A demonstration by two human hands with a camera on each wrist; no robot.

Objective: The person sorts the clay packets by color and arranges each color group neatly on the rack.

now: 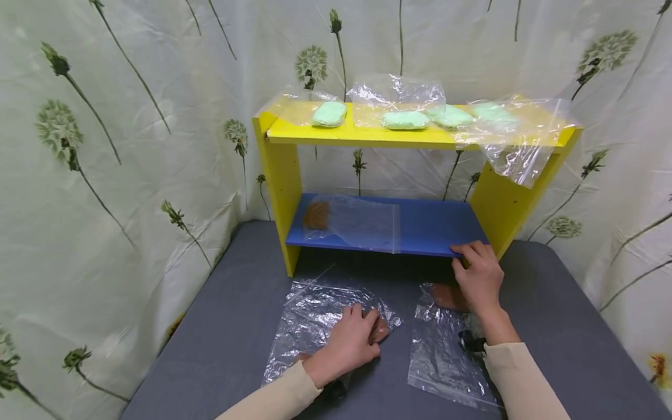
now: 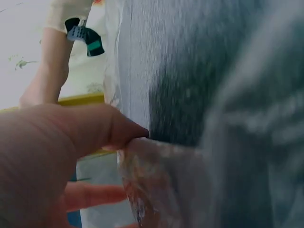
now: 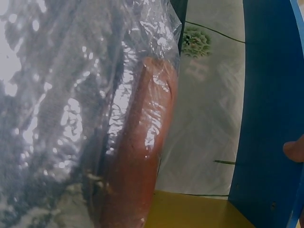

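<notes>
My left hand (image 1: 346, 339) pinches a reddish-brown lump (image 1: 379, 331) inside a clear zip bag (image 1: 310, 312) on the grey table. In the left wrist view its thumb lies along the edge of the bagged lump (image 2: 147, 185), fingers on the far side. My right hand (image 1: 479, 277) grips the front edge of the blue shelf (image 1: 436, 224) near its right end, fingertips above and thumb below. The right wrist view shows the thumb (image 3: 295, 149) against the blue board. Under that hand lies another clear bag (image 1: 441, 350) with a reddish-brown block (image 1: 448, 296).
The shelf unit has yellow sides (image 1: 280, 192) and a yellow top (image 1: 336, 133). Several bags with pale green lumps (image 1: 329, 114) lie on top. A bag with an orange-brown piece (image 1: 317, 216) lies on the blue shelf. A dandelion-print curtain (image 1: 131, 175) surrounds the table.
</notes>
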